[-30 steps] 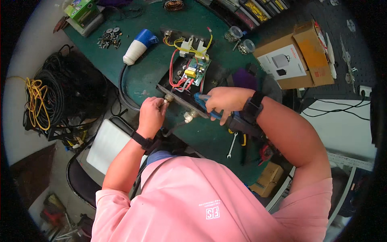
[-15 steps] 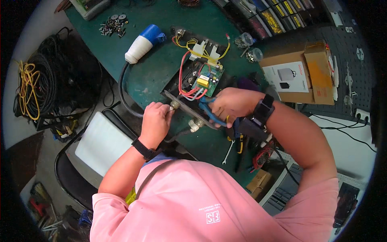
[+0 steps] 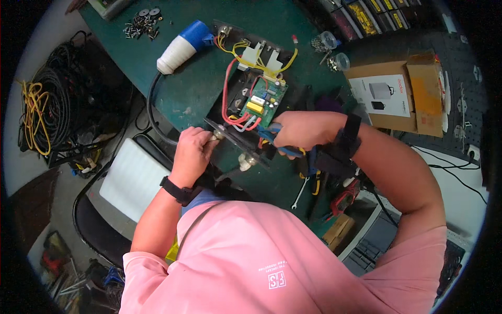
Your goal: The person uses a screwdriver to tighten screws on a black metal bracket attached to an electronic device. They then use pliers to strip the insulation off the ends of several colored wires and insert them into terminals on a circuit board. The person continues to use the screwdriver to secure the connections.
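Left hand [image 3: 194, 152]: thumb and fingertips pinch the small round brass-coloured fitting [image 3: 218, 134] on the outer face of the flat dark metal end plate [image 3: 236, 139]. Right hand [image 3: 306, 131]: fingers curl around the blue-handled hand tool [image 3: 269, 137] on the plate's inner side; tool tip hidden, contact cannot be told. Second pale metal fitting [image 3: 246, 161] sits farther along the plate, nearer the body. Plate stands at the near end of an opened black chassis, which lies on the dark green tabletop [image 3: 201, 94]. Inside: green circuit board [image 3: 267, 100] with a yellow block component; thick red wires [image 3: 226, 91] run alongside. Large blue-and-white cylindrical plug [image 3: 184, 48] lies left of the chassis. Silver open-ended wrench [image 3: 299, 193] lies near the right hand.
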A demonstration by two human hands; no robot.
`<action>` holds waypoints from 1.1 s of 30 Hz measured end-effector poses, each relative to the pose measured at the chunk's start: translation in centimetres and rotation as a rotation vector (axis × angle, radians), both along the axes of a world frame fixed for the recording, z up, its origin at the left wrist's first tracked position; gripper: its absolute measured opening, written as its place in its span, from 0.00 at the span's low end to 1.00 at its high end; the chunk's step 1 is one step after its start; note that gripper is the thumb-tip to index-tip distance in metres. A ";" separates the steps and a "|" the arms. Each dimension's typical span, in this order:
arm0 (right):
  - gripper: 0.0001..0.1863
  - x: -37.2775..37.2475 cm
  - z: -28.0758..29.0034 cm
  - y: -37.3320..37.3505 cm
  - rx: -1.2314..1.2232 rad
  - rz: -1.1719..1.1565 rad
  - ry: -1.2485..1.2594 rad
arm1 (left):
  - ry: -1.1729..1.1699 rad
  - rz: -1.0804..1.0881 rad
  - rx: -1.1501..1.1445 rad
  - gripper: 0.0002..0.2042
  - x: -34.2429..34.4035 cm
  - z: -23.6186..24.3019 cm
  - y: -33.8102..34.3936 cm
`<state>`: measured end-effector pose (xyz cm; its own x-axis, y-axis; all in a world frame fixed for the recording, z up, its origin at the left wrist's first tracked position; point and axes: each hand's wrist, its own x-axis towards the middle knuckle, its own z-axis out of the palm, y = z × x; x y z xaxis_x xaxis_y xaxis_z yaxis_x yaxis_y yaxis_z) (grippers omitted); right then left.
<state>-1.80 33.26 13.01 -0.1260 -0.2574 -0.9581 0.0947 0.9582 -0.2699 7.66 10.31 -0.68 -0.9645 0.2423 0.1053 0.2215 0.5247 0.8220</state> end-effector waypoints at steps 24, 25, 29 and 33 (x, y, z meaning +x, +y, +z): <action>0.17 11.7 -3.2 1.6 -0.196 -0.764 0.132 | -0.112 -0.108 -0.121 0.07 -0.9 2.8 -0.8; 0.17 12.6 -3.6 1.6 -0.233 -0.740 0.153 | -0.099 -0.125 -0.126 0.07 -1.1 2.9 -0.9; 0.16 14.7 -3.0 0.7 -0.334 -0.706 0.291 | -0.095 -0.190 -0.159 0.07 -1.6 4.0 -1.0; 0.14 14.9 -2.2 1.5 -0.441 -0.876 0.143 | -0.119 -0.170 -0.207 0.07 -1.8 5.5 -0.5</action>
